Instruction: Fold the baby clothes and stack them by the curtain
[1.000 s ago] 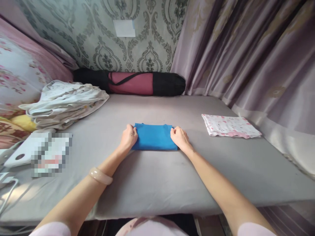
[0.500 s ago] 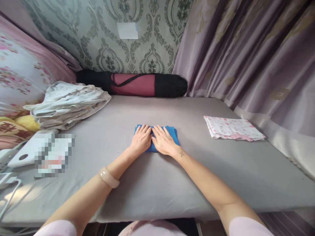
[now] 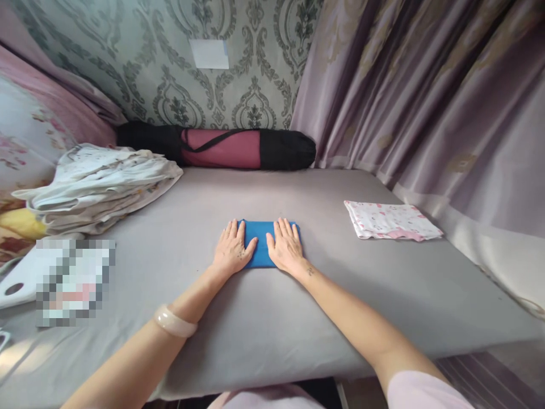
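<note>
A folded blue cloth (image 3: 261,244) lies in the middle of a grey mattress (image 3: 264,318). My left hand (image 3: 232,249) rests flat on the cloth's left part, fingers stretched out and slightly apart. My right hand (image 3: 286,247) lies flat on its right part, fingers spread too. Both palms press down on the cloth and cover most of it. Only a strip of blue shows between and behind the hands. A pale bangle (image 3: 174,321) sits on my left wrist.
A folded white cloth with pink print (image 3: 389,220) lies at the right. A heap of white fabric (image 3: 97,187) sits at the left. A black and maroon roll bag (image 3: 217,147) lies along the wall. Purple curtains (image 3: 426,96) hang at the right.
One second ago both hands gripped the cloth's side edges in fists. They then came together flat on it, and now they have slid slightly apart, still flat.
</note>
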Demonstrator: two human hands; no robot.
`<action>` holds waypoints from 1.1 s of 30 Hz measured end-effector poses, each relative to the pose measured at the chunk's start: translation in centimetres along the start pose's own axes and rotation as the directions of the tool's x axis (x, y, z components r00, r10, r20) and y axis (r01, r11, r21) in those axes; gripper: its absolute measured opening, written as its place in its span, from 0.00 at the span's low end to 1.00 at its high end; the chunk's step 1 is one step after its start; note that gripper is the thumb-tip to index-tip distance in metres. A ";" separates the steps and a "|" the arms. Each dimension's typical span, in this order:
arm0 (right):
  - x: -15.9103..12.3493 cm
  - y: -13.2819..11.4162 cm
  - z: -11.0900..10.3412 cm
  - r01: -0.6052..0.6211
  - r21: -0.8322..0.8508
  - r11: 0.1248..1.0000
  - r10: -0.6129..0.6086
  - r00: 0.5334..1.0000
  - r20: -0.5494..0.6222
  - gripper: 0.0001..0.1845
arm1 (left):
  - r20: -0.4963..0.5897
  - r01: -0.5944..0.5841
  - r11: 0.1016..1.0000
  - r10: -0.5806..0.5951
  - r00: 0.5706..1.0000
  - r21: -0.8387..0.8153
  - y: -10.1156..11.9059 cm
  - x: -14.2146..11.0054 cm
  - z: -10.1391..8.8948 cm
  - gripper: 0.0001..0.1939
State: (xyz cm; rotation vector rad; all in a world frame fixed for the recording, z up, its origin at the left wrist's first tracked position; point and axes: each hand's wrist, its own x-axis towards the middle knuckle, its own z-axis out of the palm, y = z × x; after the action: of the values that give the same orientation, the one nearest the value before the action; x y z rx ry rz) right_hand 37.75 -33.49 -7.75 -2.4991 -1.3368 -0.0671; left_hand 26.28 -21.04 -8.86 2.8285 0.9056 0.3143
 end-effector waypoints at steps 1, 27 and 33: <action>0.0 -0.1 0.0 -0.027 -0.008 1.000 0.027 1.000 -0.008 0.34 | -0.005 0.007 1.000 -0.007 1.000 0.003 0.0 0.0 0.0 0.38; 0.6 3.9 -0.8 0.090 0.026 0.996 -0.093 0.986 0.137 0.37 | 0.035 -0.175 0.983 0.177 0.984 -0.046 -2.2 0.2 0.0 0.34; 1.3 2.8 -2.8 0.127 0.046 0.991 -0.131 0.986 0.103 0.35 | 0.005 -0.179 0.982 0.179 0.984 -0.065 -5.1 -1.1 -0.7 0.31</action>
State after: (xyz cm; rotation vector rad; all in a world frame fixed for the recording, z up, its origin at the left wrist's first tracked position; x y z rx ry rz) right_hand 41.06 -34.73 -5.52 -2.4108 -1.5267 0.0638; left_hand 22.39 -17.52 -9.45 2.8539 0.6273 0.3429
